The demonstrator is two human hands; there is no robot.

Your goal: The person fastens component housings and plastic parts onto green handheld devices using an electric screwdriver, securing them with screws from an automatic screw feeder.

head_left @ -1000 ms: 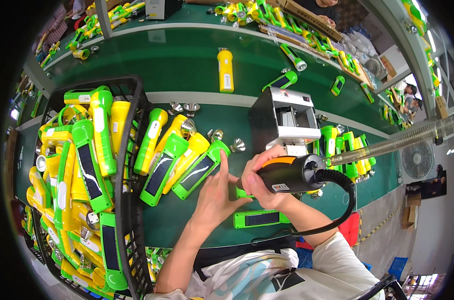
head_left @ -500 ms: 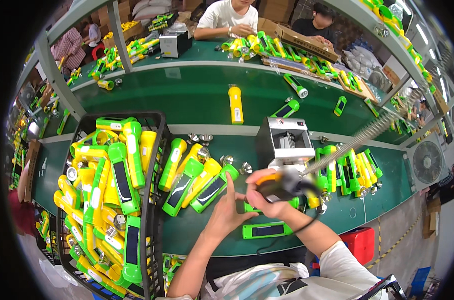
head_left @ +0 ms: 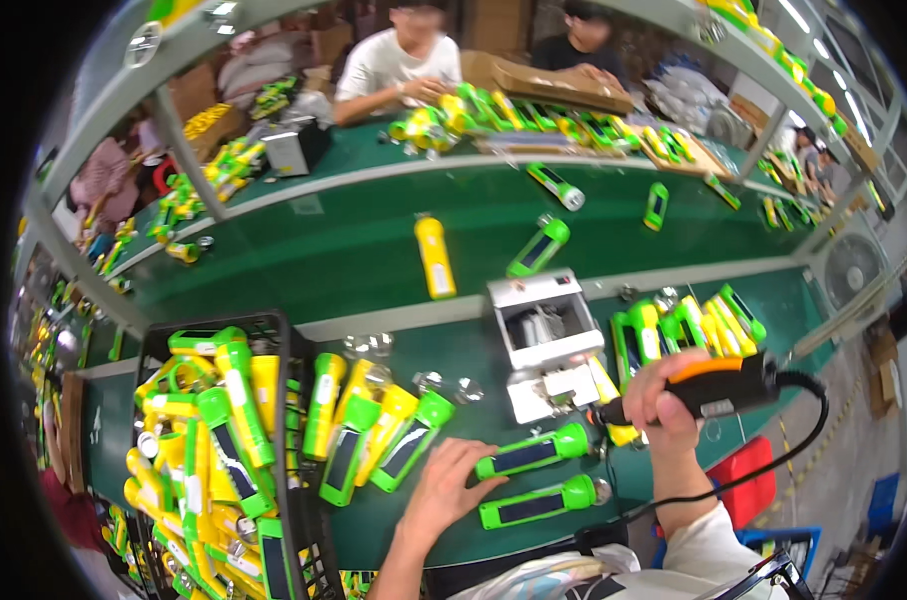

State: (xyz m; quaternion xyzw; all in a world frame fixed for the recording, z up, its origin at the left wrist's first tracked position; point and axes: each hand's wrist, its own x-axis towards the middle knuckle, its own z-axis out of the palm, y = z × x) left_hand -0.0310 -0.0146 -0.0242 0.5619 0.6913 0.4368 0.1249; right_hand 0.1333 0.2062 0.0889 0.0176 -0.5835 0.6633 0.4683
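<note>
My right hand (head_left: 664,400) is wrapped round a black and orange electric screwdriver (head_left: 719,388), held sideways with its tip toward the left. That tip is near the head of a green flashlight (head_left: 529,457) with a dark panel, lying on the bench. At the flashlight's other end, my left hand (head_left: 449,495) has its thumb and fingers closed about the tail. A second green flashlight (head_left: 539,502) lies just nearer to me, a clear reflector at its head. Beyond them stands a silver screw feeder box (head_left: 546,325).
A black crate (head_left: 292,450) piled with yellow and green flashlights stands at left. Several flashlights (head_left: 349,450) lie beside it, more (head_left: 679,330) at right. The screwdriver's black cable (head_left: 774,475) loops at right. Across the conveyor (head_left: 344,270), two people sit working.
My right hand has moved right with the screwdriver, uncovering the flashlight. My left index finger, stretched out before, has come down to its tail. The whole view has shifted.
</note>
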